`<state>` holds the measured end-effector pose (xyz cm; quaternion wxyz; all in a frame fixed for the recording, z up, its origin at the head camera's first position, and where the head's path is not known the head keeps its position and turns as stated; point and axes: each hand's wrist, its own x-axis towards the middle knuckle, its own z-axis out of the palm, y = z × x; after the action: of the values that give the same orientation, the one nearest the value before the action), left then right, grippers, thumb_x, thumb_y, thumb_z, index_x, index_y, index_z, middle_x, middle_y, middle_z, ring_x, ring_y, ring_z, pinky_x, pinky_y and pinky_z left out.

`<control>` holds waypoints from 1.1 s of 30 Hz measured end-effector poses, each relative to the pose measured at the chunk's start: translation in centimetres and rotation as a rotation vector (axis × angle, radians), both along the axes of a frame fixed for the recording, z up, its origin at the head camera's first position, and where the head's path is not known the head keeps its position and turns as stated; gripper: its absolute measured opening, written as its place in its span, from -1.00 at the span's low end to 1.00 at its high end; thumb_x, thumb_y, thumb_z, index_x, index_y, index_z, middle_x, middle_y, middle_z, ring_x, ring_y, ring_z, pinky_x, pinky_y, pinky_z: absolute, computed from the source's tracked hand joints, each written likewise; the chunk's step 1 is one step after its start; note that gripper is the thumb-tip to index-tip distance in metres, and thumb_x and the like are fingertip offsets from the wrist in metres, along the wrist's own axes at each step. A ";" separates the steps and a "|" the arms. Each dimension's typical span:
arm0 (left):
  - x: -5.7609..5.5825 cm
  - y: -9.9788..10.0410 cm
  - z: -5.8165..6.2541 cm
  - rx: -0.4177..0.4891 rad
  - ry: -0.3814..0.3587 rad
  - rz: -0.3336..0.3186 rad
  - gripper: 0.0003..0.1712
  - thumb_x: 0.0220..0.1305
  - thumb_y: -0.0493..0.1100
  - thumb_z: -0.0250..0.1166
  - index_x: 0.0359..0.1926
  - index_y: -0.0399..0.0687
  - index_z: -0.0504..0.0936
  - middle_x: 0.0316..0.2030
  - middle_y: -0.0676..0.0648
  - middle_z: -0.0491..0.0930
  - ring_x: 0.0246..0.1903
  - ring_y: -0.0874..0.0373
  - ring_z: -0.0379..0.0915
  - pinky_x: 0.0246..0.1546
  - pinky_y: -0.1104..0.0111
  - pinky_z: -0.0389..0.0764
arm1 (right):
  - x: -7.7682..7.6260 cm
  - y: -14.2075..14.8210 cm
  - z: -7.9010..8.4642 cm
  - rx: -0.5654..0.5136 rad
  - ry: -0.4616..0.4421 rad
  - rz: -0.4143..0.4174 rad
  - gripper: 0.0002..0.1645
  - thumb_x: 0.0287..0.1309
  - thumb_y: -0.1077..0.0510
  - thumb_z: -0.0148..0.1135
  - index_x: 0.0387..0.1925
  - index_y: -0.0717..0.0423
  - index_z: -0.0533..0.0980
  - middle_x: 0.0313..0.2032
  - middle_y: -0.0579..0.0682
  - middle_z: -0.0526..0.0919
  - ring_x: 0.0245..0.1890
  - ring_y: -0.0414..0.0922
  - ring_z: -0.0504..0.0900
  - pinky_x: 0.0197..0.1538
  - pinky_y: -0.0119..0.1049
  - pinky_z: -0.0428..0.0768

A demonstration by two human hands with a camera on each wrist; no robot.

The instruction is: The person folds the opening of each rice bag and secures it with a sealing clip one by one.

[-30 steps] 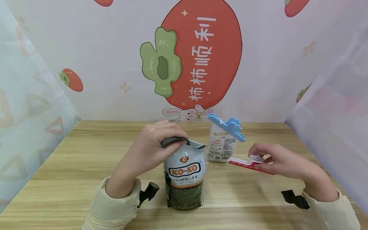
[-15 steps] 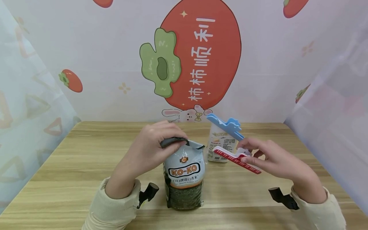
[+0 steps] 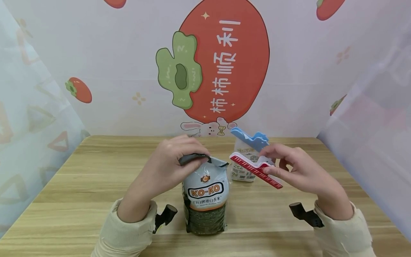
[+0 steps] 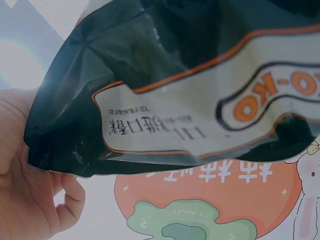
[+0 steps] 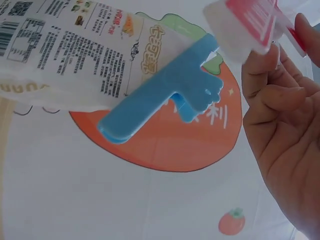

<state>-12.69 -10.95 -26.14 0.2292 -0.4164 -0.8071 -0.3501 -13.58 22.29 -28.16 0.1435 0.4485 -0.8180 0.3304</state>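
Observation:
A KO-KO rice bag (image 3: 207, 201) stands upright on the wooden table. My left hand (image 3: 171, 159) pinches its folded dark top between thumb and fingers. To the right of the bag, my right hand (image 3: 293, 167) holds a red and white bag clip (image 3: 253, 170) in the air, pinching its handle. The clip slants down to the right and is apart from the rice bag. In the left wrist view the bag's dark green side (image 4: 150, 50) fills much of the picture. The red clip (image 5: 245, 20) is blurred in the right wrist view.
A white printed bag (image 3: 242, 175) stands behind, right of the rice bag, with a blue bag clip (image 3: 248, 138) slanted across its top. The right hand and red clip partly cover it in the head view. A printed cloth backdrop (image 3: 122, 53) rises behind the table.
My right hand has moved left and slightly up with the red clip, nearer to the rice bag, and the clip has tilted more. The left hand keeps its hold and place.

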 end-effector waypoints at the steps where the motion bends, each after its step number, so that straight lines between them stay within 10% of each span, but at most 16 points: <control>1: 0.0 0.0 0.0 0.000 0.000 -0.001 -0.80 0.14 -0.36 0.42 -0.22 -0.03 0.77 -0.25 0.11 0.73 -0.12 0.24 0.57 -0.14 0.35 0.64 | 0.0 -0.1 0.1 -0.002 -0.001 0.000 -0.51 0.06 0.41 0.39 0.02 0.04 0.52 -0.28 -0.11 0.71 -0.55 -0.36 0.44 -0.55 -0.52 0.36; 33: -0.4 0.2 -0.3 0.016 0.025 0.013 -0.78 0.12 -0.40 0.42 -0.24 -0.03 0.77 -0.26 0.10 0.74 -0.16 0.24 0.58 -0.13 0.33 0.63 | -1.0 -2.2 -0.5 -0.043 0.094 0.057 -0.84 0.25 0.11 0.27 -0.14 0.02 0.56 -0.32 -0.16 0.73 -0.59 -0.42 0.35 -0.58 -0.57 0.30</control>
<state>-13.07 -10.79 -26.49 0.2450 -0.4136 -0.8041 -0.3496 -14.60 20.12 -28.64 0.1818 0.4834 -0.7901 0.3303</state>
